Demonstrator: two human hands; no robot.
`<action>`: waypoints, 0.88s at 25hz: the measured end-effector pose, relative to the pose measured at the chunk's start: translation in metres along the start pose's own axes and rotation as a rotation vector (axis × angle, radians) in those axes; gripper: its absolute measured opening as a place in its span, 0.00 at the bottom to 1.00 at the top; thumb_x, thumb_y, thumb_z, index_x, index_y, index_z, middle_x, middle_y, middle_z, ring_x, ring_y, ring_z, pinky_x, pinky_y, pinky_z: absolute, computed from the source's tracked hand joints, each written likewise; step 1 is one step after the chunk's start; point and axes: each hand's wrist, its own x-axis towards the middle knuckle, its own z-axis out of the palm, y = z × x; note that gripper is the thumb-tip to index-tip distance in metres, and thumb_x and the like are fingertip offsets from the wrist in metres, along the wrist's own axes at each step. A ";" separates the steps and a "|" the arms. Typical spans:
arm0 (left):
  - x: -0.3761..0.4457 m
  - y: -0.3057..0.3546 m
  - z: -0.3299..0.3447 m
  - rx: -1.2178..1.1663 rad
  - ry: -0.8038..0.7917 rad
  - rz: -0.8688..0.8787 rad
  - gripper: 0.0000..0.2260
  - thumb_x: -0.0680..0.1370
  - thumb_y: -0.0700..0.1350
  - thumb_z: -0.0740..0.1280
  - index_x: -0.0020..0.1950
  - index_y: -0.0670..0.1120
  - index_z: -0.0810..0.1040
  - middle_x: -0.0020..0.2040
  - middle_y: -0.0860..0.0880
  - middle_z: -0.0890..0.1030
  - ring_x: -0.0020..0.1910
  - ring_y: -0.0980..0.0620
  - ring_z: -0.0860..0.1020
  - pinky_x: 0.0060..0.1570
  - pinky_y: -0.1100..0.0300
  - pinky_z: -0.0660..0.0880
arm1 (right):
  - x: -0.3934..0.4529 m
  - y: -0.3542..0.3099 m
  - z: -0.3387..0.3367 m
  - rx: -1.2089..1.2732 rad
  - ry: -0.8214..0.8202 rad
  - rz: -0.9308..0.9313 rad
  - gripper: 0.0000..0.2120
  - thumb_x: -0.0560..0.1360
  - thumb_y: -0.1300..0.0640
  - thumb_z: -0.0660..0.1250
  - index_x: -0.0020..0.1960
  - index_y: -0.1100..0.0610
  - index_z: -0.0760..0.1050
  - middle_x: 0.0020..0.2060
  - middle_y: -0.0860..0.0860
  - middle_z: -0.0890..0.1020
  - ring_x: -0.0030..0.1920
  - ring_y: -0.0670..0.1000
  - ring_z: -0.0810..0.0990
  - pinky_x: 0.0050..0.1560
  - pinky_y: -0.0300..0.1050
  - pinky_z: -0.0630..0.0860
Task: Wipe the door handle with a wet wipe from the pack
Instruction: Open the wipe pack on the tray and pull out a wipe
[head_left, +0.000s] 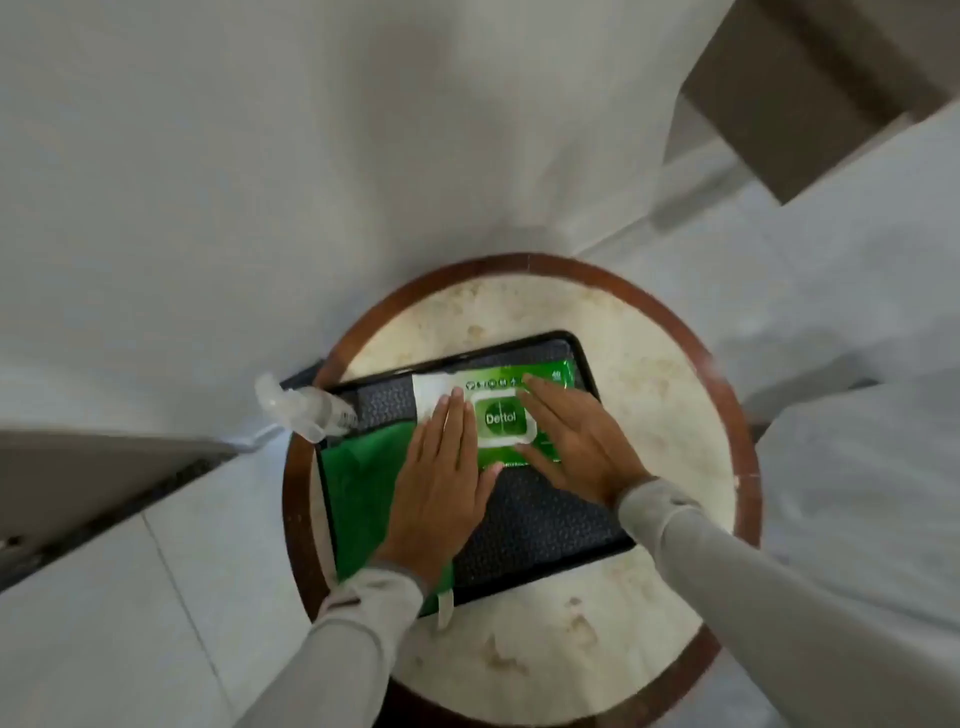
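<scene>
From the head camera, looking straight down, a round desk (670, 374) with a pale stone top and a dark brown rim stands on a light tiled floor (130, 561). A black tray (545, 525) with a textured bottom lies on the desk. In the far part of the tray lies a green pack of wet wipes (506, 410), its white-framed lid flap facing up and lying flat. At the pack's left end a white piece (434, 396), either a wipe or a label, shows; which one cannot be told.

The left hand (441, 478) lies flat, fingers straight and close together, palm down, over the left part of the pack, fingertips touching the white piece. The right hand (582, 441) is also flat, fingers extended and slightly spread, resting on the right part of the pack beside the lid. Neither hand pinches anything. Both arms wear grey sleeves (769, 587).

A green cloth (363, 483) lies in the left part of the tray, partly under the left wrist. A clear spray bottle (304, 410) lies tilted at the tray's far left corner, blurred.
</scene>
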 end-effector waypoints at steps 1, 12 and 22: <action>0.009 -0.005 0.016 0.035 -0.029 -0.003 0.35 0.86 0.58 0.50 0.83 0.34 0.57 0.84 0.36 0.54 0.83 0.39 0.54 0.80 0.42 0.62 | 0.006 0.006 0.014 -0.029 0.012 -0.028 0.29 0.80 0.44 0.69 0.69 0.66 0.77 0.68 0.64 0.80 0.66 0.63 0.82 0.63 0.59 0.81; 0.022 -0.012 0.063 0.029 0.054 -0.038 0.44 0.84 0.69 0.51 0.83 0.32 0.55 0.84 0.35 0.54 0.84 0.38 0.52 0.82 0.42 0.57 | 0.051 0.016 0.018 -0.177 0.149 -0.198 0.23 0.85 0.46 0.62 0.43 0.60 0.85 0.34 0.55 0.88 0.32 0.57 0.86 0.32 0.48 0.80; 0.055 0.005 0.038 -0.109 0.313 -0.231 0.14 0.83 0.56 0.67 0.57 0.46 0.85 0.55 0.42 0.80 0.54 0.40 0.76 0.51 0.46 0.73 | 0.086 0.035 -0.013 0.337 -0.349 0.086 0.29 0.86 0.42 0.56 0.33 0.58 0.74 0.28 0.57 0.78 0.27 0.56 0.76 0.32 0.49 0.72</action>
